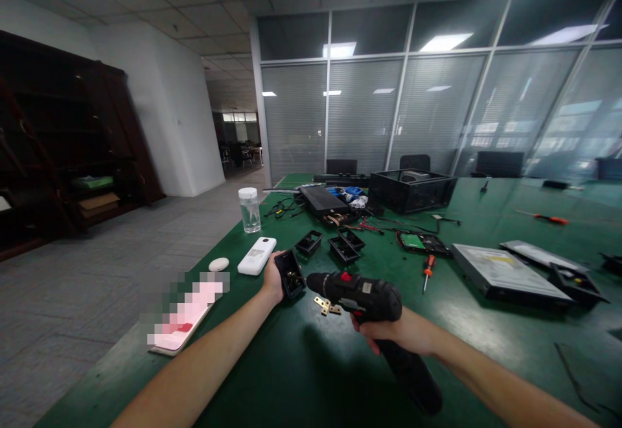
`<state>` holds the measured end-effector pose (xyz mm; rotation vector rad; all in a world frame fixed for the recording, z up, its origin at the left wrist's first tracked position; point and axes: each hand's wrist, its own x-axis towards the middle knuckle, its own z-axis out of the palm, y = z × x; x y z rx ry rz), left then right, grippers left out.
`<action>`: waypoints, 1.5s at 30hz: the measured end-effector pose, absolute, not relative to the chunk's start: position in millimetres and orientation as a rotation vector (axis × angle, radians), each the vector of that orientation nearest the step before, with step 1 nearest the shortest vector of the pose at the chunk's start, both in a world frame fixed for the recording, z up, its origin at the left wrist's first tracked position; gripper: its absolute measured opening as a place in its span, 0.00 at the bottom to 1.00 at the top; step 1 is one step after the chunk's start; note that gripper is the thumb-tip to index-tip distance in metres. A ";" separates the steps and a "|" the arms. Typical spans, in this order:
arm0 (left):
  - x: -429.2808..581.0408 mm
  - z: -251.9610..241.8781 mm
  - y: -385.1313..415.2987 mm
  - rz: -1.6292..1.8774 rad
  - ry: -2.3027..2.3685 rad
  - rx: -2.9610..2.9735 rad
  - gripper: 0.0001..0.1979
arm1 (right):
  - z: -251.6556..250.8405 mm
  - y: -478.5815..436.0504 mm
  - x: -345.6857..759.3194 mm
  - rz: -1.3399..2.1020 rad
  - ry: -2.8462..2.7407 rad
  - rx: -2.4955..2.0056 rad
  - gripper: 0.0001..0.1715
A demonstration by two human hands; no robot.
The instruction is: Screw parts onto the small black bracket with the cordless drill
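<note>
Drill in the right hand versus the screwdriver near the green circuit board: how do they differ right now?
The drill is held in the right hand; the screwdriver lies on the table.
The drill is bulky; the screwdriver is slim and much smaller.
The drill is mostly black with red parts; the screwdriver has an orange-and-black handle.
Both are handheld tools.

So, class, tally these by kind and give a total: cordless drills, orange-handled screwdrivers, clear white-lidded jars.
Cordless drill, in the right hand: 1
Orange-handled screwdrivers: 2
Clear white-lidded jar: 1
Total: 4
</note>
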<state>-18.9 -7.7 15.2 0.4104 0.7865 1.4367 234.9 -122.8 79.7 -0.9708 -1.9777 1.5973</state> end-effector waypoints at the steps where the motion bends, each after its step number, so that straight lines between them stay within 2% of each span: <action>1: -18.9 15.0 -7.7 1.438 0.787 0.416 0.12 | 79.5 -122.6 235.2 1.599 -1.980 -0.968 0.07; 18: -17.7 19.5 -11.7 1.390 0.767 0.429 0.15 | 76.3 -119.1 235.7 1.610 -1.987 -0.984 0.11; 39: -20.2 13.4 -8.5 1.410 0.746 0.470 0.14 | 77.1 -120.6 236.0 1.616 -1.978 -0.917 0.06; 45: -19.4 14.4 -9.9 1.417 0.738 0.500 0.15 | 85.5 -124.3 234.7 1.629 -1.937 -0.963 0.11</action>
